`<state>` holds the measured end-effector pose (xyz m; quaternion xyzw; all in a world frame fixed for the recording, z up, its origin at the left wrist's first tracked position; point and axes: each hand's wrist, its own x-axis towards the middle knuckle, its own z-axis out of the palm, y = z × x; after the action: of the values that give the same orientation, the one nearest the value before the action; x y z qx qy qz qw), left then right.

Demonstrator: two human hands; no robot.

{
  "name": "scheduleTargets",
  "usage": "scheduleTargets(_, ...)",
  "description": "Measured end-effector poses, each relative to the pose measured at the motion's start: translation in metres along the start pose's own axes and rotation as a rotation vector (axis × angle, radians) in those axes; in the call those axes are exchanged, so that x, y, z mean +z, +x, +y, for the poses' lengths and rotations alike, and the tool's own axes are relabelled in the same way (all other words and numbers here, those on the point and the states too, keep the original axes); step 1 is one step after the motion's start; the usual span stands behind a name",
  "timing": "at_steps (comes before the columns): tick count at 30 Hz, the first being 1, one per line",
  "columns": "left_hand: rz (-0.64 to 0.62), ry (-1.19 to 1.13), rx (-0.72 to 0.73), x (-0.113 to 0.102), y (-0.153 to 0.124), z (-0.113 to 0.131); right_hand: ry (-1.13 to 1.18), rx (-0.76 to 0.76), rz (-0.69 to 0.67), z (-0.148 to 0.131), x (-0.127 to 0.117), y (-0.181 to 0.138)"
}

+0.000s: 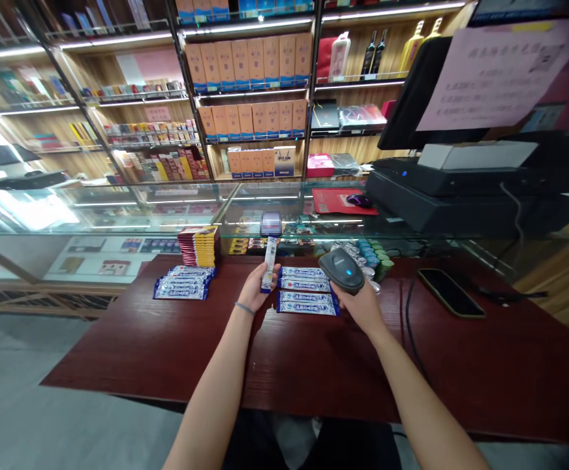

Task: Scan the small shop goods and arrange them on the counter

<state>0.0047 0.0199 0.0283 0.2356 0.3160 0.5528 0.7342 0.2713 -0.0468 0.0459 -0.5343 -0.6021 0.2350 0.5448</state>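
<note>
Between the thumb and fingers of my left hand [254,287] stands a slim blue-and-white snack packet [269,261], its pale back with small print turned toward me. My right hand [360,305] is closed around a dark barcode scanner [343,269] with a blue light on top; its head points left, toward the packet. Under and between the hands lie several similar blue-and-white packets [308,302] in two groups on the dark red table [304,365]. Farther left, another pile of these packets [183,284] lies beside a stack of red-and-yellow boxes [199,246].
A phone [451,292] and a black cable [410,326] lie on the right. Round cans [372,254] stand behind the scanner. Beyond the table runs a glass counter [167,205] with a mouse [359,200] on a red mat and a monitor [412,98] at right.
</note>
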Motion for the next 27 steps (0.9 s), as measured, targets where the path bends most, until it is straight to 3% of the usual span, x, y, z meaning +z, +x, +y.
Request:
scheduleTargets(11,0.010,-0.008,-0.050,-0.004,-0.001,0.005,-0.185,-0.003,-0.255,-0.008,0.009,-0.012)
scheduleTargets(27,0.003,-0.067,-0.070,0.001,-0.004,0.008,-0.171,-0.032,-0.234,-0.002,0.009,-0.011)
